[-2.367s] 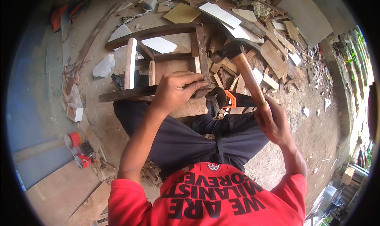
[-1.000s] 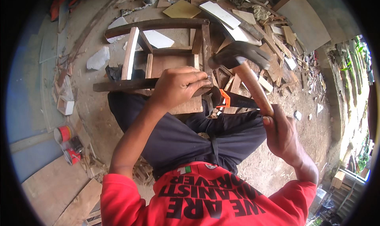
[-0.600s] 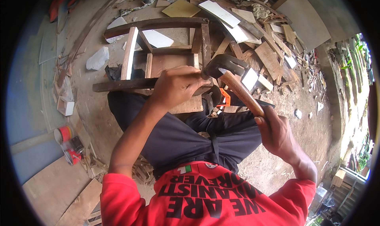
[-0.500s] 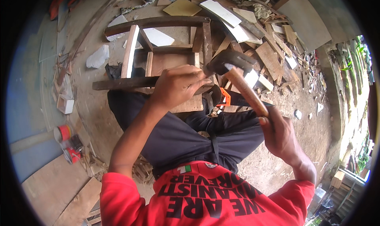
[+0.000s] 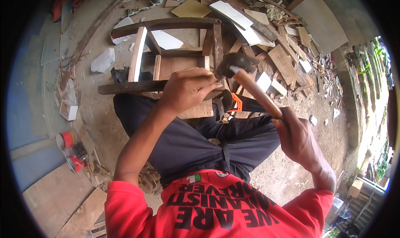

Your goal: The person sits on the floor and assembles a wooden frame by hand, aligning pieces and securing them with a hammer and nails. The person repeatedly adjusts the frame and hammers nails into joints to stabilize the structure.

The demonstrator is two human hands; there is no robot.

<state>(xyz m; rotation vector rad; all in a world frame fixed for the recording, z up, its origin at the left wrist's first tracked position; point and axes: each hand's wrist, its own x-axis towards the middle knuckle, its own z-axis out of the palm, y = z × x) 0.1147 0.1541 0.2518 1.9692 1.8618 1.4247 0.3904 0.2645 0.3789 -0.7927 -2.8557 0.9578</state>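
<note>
My right hand (image 5: 293, 134) is closed around the wooden handle of a hammer (image 5: 260, 94). Its dark head is slightly blurred and sits just beyond the fingertips of my left hand (image 5: 187, 90). Those fingers are pinched together over the near rail of a dark wooden frame (image 5: 131, 87), at its right end. Whatever they grip is hidden by the fingers and the hammer head. The frame, chair-like with several crosspieces and one pale upright strip, lies in front of my folded legs. A light wooden block (image 5: 196, 111) shows under my left wrist.
A handsaw (image 5: 236, 102) with an orange handle lies just right of the frame. Wood offcuts (image 5: 283, 63) are heaped at the far right. A whitish chunk (image 5: 103, 60) is on the floor to the left, with red cans (image 5: 66, 140) nearer me by the blue wall.
The hammer head has shifted slightly left, closer to my left fingertips, and my right hand has moved a little up and right. My left hand and the frame have barely moved.
</note>
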